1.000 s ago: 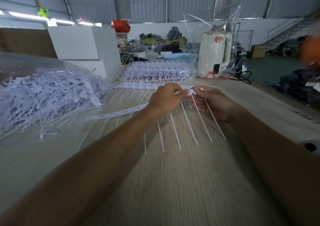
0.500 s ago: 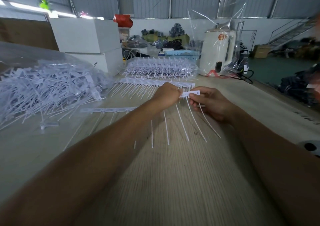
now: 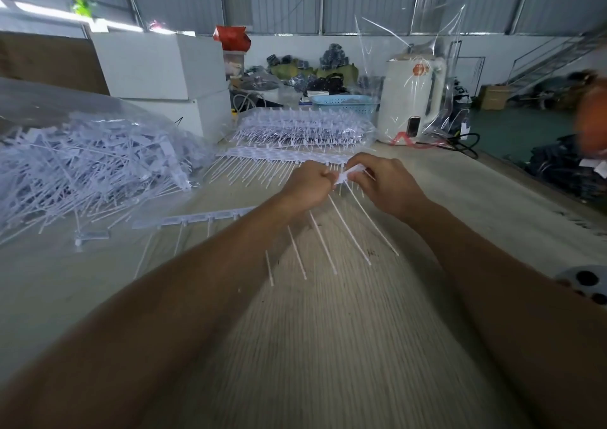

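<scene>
**A:** Where is the strip of ties?

**B:** The strip of ties (image 3: 197, 220) slants from low over the desk (image 3: 328, 346) on the left, passes behind the left forearm, and ends raised between both hands. Its thin tails hang toward the camera. I cannot tell whether its left end touches the desk.

**A:** And each grip?

**B:** The left grip (image 3: 308, 185) is curled round the strip. The right grip (image 3: 384, 185) pinches the strip's right end between thumb and fingers. The two are just beside each other.

**A:** What's around them?

**B:** A bagged heap of loose ties (image 3: 82, 165) lies at the left. Stacked strips (image 3: 302, 129) sit behind the hands.
</scene>
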A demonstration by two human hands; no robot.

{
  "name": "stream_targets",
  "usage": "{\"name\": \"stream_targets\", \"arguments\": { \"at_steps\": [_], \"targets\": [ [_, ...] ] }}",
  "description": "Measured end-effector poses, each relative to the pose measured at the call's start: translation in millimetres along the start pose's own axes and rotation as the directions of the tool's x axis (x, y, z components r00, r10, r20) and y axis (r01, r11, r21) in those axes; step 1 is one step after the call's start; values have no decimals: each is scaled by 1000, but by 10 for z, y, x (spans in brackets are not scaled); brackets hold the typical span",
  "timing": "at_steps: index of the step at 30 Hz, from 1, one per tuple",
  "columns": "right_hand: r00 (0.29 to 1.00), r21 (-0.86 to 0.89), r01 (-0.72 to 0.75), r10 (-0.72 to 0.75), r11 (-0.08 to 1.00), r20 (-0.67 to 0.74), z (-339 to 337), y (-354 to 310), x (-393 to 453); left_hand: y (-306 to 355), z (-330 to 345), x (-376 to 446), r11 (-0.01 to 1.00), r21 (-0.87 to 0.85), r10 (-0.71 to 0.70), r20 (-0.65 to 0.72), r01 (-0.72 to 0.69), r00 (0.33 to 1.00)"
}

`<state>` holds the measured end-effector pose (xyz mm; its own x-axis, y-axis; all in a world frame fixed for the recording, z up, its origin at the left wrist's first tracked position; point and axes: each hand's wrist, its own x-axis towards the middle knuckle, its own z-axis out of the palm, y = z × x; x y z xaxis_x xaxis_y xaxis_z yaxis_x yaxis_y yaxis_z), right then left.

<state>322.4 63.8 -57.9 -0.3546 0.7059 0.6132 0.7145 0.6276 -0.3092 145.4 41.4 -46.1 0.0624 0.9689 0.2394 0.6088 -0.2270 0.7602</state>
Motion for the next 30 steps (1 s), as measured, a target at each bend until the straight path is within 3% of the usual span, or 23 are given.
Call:
{"name": "stream_targets", "arguments": {
  "at_steps": [3, 10, 13, 15, 17, 20, 24, 27, 30],
  "targets": [
    [999, -44, -35, 35, 998, -5, 42, -21, 15, -26, 34, 31, 993, 101, 68, -18, -66, 998],
    [994, -44, -106, 106, 993, -4, 109, -143, 85, -69, -27, 73, 992, 42, 117, -38, -116, 992],
    [959, -32, -261, 255, 965, -122, 65, -78, 133, -85, -19, -4, 988, 37, 145, 83, -148, 986],
    [903, 75, -358, 366, 931, -224, -26, 74, 140, -63, 38, -78, 981, 73, 166, 181, -182, 969],
    [913, 256, -331, 377, 908, -155, -66, 157, 98, -14, 78, -106, 975, 77, 193, 170, -208, 966],
    [940, 471, -328, 334, 819, 73, -41, 89, 45, 32, 82, -81, 974, 93, 194, 125, -206, 973],
    [895, 463, -438, 324, 771, 307, -81, -1, 77, -22, 77, -80, 991, 15, 132, 81, -134, 988],
    [883, 420, -436, 287, 796, 372, -96, -20, 63, -17, 21, -96, 979, -105, 170, -32, -172, 985],
    [886, 439, -421, 257, 794, 385, -98, 1, 30, -45, -24, -54, 971, -139, 191, -57, -197, 980]
  ]
}}
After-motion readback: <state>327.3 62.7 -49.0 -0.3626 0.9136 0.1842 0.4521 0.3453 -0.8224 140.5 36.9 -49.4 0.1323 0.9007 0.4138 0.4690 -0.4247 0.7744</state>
